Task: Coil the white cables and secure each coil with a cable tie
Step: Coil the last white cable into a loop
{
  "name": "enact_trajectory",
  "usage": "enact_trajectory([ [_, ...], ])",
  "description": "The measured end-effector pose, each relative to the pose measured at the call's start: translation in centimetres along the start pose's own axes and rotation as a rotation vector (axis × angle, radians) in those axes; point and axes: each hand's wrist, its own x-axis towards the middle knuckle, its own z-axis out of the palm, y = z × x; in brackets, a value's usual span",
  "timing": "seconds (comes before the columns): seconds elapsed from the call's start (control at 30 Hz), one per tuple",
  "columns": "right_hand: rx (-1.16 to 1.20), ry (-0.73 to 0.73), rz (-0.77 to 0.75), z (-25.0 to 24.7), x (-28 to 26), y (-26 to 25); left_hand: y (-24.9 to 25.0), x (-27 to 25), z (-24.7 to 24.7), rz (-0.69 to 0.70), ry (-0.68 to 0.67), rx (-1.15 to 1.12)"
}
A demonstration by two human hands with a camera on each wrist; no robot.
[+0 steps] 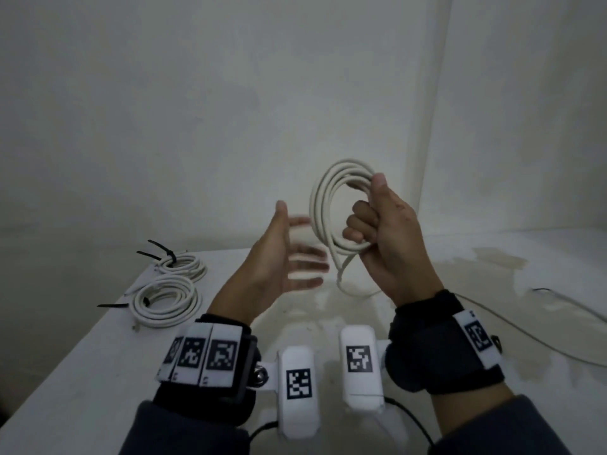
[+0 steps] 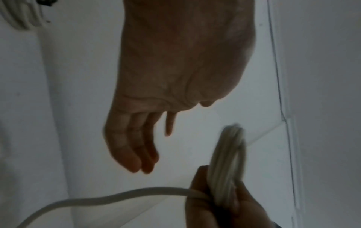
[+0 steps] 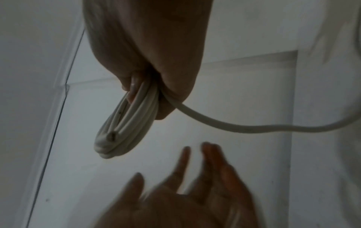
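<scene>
White cable coil (image 1: 331,208) sits right of centre, gripped in my right hand (image 1: 387,238), while my left hand (image 1: 279,257) hovers just beside it, fingers spread and holding nothing, above the table (image 1: 82,356).

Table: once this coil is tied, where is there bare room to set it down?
Bare table shows in front of the two tied coils, and between them and the left hand. The far left is crowded. On the right, a thin wire crosses the stained surface beyond the right hand.
</scene>
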Motion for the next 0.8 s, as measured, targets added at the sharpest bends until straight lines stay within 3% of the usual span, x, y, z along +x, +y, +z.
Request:
enact_trajectory([
  [0.1, 0.197, -0.053, 0.061, 0.5, -0.1, -0.1, -1.2, -0.1, -0.1, -0.308, -0.141, 0.267],
  [0.17, 0.258, -0.107, 0.112, 1.0, -0.2, 0.3, -1.8, 0.1, 0.1, -0.373, -0.178, 0.296],
  [0.3, 0.19, -0.148, 0.157, 1.5, -0.4, 1.0, -2.4, 1.0, 0.3, -0.199, 0.005, 0.132],
  [0.43, 0.11, -0.016, 0.115, 1.5, -0.2, 1.7, -1.9, 1.9, -0.6, 0.08, 0.186, -0.229],
  [0.6, 0.003, 0.181, 0.084, 1.0, 0.0, 2.9, -0.6, 1.2, -1.3, 0.326, 0.101, -0.471],
  [0.7, -0.088, 0.189, 0.078, 0.7, 0.0, 3.4, -0.2, 0.9, -1.7, 0.315, 0.014, -0.502],
  [0.8, -0.207, 0.162, 0.071, 0.6, 0.0, 3.7, 0.4, 0.4, -2.2, 0.292, 0.036, -0.491],
])
